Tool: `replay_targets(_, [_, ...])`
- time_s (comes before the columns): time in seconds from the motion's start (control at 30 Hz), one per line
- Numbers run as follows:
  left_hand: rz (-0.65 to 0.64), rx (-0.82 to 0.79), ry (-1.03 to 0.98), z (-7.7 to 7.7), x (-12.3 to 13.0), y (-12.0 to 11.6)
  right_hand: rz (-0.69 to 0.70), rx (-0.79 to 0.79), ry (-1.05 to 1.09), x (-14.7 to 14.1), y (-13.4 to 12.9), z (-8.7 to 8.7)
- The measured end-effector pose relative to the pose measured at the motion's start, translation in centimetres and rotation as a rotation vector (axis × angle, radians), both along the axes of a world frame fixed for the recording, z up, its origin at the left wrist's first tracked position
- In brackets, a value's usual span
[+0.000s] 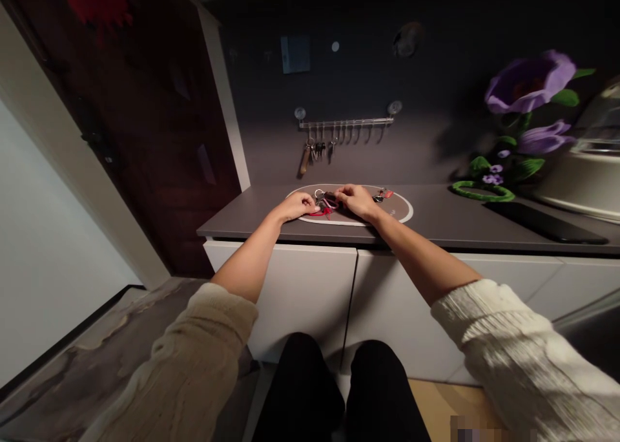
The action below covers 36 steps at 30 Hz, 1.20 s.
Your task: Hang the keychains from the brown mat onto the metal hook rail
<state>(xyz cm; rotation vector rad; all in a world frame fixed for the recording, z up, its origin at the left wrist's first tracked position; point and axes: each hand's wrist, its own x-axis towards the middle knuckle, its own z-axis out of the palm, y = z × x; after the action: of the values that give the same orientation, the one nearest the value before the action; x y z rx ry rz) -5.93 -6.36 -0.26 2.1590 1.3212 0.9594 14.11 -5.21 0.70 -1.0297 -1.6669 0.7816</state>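
An oval brown mat (pixel 356 221) with a white rim lies on the grey counter. My left hand (pixel 296 205) is at the mat's left part, its fingers closed at the edge of a small pile of keys and cords (pixel 327 203), which includes a red cord. My right hand (pixel 357 200) reaches over the pile from the right, fingers pinched together at a dark item too small to name. Just right of that hand, a dark and red trinket (pixel 382 196) rests on the mat.
A wall rail (pixel 346 124) with hooks holds several keys (pixel 318 150). On the counter's right are purple fabric flowers (pixel 530 90), a black phone-like slab (pixel 547 223) and a white lamp-like base (pixel 586 180). A dark red door (pixel 130 119) stands left; white cabinets (pixel 300 287) are below.
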Motion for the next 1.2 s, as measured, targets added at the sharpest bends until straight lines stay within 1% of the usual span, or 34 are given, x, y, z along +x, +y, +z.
replay_targets(0.07, [-0.008,-0.004,0.03,0.1,-0.2,-0.1,-0.005,-0.018,0.016,-0.1,0.0,0.0])
replay_targets(0.2, [-0.016,-0.002,0.058,0.2,-0.2,-0.1,0.001,0.007,-0.054,-0.2,-0.1,0.1])
replay_targets(0.37, [-0.006,0.0,-0.001,0.0,0.1,0.2,-0.004,0.051,-0.153,-0.1,0.2,0.0])
replay_targets(0.6, [0.01,-0.077,-0.223,-0.1,0.4,0.5,-0.027,0.133,-0.338,0.1,0.5,-0.2])
replay_targets(0.7, [0.007,-0.101,-0.324,-0.1,0.6,0.6,-0.036,0.163,-0.372,0.1,0.3,-0.1])
replay_targets(1.0, [-0.069,-0.286,-0.762,0.8,0.9,0.4,-0.034,0.177,-0.37,-0.2,0.1,0.2])
replay_targets(1.1, [-0.104,-0.328,-0.841,1.0,0.9,0.4,-0.025,0.178,-0.352,-0.4,0.1,0.3])
replay_targets(1.2, [-0.119,-0.322,-0.891,1.3,0.9,0.4,0.0,0.177,-0.303,-0.7,0.4,0.2])
